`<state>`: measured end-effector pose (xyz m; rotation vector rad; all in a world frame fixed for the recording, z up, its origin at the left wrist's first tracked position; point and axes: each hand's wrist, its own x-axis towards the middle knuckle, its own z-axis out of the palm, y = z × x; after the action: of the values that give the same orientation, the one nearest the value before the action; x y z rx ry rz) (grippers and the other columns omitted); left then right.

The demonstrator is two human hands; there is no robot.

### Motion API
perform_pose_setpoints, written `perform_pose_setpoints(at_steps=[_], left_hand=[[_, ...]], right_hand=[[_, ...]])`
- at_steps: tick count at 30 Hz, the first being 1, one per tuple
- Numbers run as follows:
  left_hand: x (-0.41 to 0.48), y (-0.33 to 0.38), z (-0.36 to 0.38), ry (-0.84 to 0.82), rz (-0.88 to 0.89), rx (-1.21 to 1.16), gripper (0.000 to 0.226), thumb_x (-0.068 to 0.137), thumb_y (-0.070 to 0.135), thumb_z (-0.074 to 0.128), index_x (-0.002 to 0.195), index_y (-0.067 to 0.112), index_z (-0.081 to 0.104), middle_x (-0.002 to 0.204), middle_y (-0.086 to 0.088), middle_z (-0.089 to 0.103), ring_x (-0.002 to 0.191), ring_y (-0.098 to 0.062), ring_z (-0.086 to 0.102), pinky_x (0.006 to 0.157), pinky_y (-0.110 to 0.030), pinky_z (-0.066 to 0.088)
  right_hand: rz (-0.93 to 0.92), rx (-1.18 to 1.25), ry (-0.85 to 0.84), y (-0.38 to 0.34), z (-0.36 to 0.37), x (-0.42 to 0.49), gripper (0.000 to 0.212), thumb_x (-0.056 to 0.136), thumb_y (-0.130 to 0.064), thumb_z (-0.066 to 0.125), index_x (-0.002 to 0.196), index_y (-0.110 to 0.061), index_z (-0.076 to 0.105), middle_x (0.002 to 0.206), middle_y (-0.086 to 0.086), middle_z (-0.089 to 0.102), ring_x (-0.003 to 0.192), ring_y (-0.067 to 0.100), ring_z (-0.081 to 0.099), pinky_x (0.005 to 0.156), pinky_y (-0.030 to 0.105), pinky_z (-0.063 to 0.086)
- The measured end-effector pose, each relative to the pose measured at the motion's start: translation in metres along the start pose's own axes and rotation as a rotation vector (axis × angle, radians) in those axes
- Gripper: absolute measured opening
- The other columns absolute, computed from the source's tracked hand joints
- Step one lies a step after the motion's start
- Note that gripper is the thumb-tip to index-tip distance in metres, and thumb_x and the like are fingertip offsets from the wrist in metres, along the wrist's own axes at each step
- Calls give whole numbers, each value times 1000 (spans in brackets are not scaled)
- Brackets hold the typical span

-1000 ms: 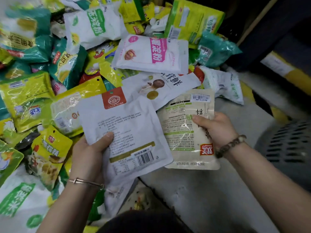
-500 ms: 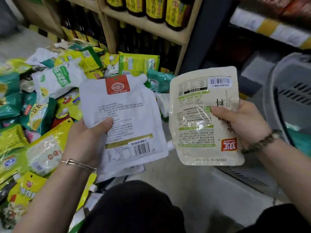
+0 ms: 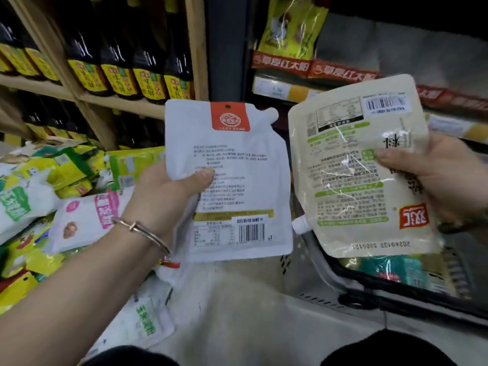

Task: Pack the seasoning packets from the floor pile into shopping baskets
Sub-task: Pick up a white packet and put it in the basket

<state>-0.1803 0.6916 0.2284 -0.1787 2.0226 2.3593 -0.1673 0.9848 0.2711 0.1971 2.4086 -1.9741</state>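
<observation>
My left hand [image 3: 169, 196] grips a white spouted pouch [image 3: 237, 159] with a red label at its top, thumb across its printed back. My right hand [image 3: 443, 178] holds a cream pouch [image 3: 351, 186] with green text bands and a red logo, upside down, its white spout pointing down-left. Both pouches are raised side by side in front of me. The cream pouch hangs above a grey shopping basket [image 3: 330, 273] at the lower right, which holds several packets. The floor pile of seasoning packets [image 3: 58, 186] lies to the left, behind my left arm.
Wooden shelves [image 3: 124, 104] with dark sauce bottles stand behind the pile. A dark upright post [image 3: 227, 48] and a further shelf with red-labelled goods [image 3: 311, 67] are at the back right. Bare floor [image 3: 237, 313] lies between the pile and basket; my knees show at the bottom edge.
Both hands have lifted their pouches up from the pile and carried them to the right, the cream pouch now over the basket. My view has swung up to the shelves.
</observation>
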Motion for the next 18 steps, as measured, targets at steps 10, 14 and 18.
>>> perform_pose_setpoints(at_steps=[10,14,18], left_hand=[[25,-12,149,-230,-167,51,25,89,-6,53,88,16,65,74,9,70,66,-8,68,63,-23,57],[32,-42,200,-245,-282,162,34,88,-8,54,119,5,60,114,-11,65,100,-28,62,92,-42,49],[36,-84,241,-238,-348,303,35,89,-9,53,123,-1,56,118,-11,60,93,-21,55,74,-25,47]], right_hand=[[150,-45,293,33,-138,-12,12,83,-8,61,88,-17,67,78,0,74,68,16,71,58,31,59],[253,-85,325,69,-173,-11,14,83,-6,62,89,-17,67,81,3,74,67,17,70,64,33,59],[374,-123,318,105,-194,-6,12,83,-4,63,93,-11,66,83,8,72,61,16,68,55,30,58]])
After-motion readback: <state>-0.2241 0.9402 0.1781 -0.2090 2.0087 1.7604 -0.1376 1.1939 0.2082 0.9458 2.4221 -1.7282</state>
